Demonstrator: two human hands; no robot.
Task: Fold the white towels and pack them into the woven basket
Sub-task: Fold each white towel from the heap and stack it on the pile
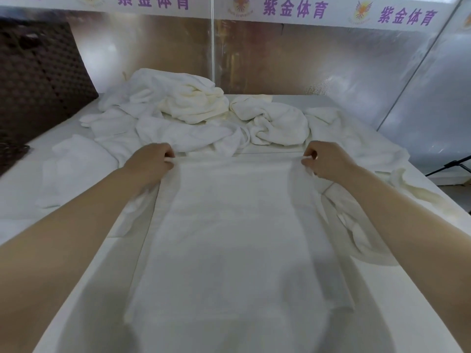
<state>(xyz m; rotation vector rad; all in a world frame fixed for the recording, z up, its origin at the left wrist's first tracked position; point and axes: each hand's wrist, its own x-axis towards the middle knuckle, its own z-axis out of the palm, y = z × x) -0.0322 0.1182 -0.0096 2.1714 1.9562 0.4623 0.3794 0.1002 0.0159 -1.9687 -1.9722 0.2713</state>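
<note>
White towel (pixel 229 225), spread flat and lengthwise on the white table (pixel 23 179), runs away from me toward the heap, its far edge pulled straight between my two hands. My left hand (pixel 150 161) has its fingers curled over the far left corner, pinching the cloth against the thumb; my right hand (pixel 323 159) does the same at the far right corner, fingers (pixel 307 163) bunched narrow round a fold of the hem. Both corners sit right inside the pinch, the hem taut from one to the other, while the near end lies out of my grip at the bottom of the view. As I judge it, the step is a lengthwise fold in half: to do it well I would keep equal tension on both corners, lift only slightly, carry the far edge back to meet the near one squarely, then smooth out trapped creases before letting go. Just beyond my knuckles lies the pile of unfolded towels (pixel 178 110), touching or nearly touching the far hem, so a clean lift must not drag them along. More crumpled cloth lies beside my right forearm. Woven basket (pixel 38 80), dark brown, stands at the far left of the table, well apart from my hands.
</note>
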